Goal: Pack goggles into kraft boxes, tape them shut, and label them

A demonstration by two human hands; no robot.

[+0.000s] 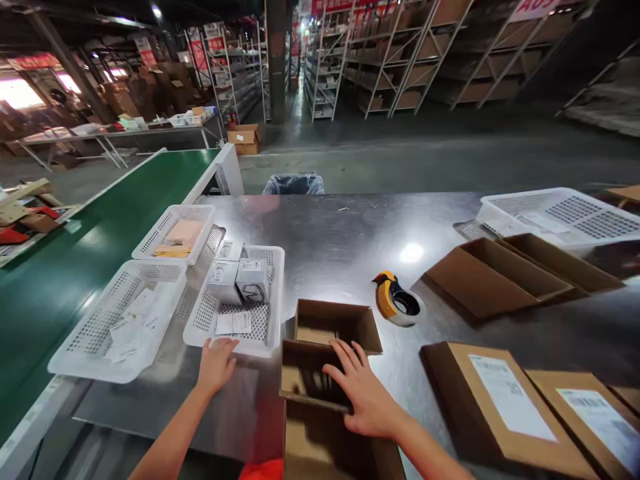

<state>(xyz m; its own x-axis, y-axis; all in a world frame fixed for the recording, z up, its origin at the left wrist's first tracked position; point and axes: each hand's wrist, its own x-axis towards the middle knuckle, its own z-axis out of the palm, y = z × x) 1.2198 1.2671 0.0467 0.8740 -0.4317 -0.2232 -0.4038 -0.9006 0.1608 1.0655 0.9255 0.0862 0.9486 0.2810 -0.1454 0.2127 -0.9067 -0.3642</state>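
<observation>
My left hand [217, 365] is at the near rim of a white perforated basket [277, 293]. Its fingers are apart, and I cannot tell whether they press on the rim. In that basket stand several small grey-white boxes [253, 280] beside a white paper slip [233, 323]. Over a row of open cardboard boxes my right hand [367, 393] is spread with nothing in it. Its fingertips reach above the middle box [295, 373] and close to the edge of the far box [370, 327]. The nearest box [315, 447] lies partly under my wrist.
A yellow-and-black tape dispenser [393, 297] lies right of the boxes. Labelled cartons [480, 400], open cartons [480, 280] and a white basket [565, 200] occupy the right. On the left are baskets holding papers [165, 340] and envelopes [207, 223], beside a green conveyor [125, 200].
</observation>
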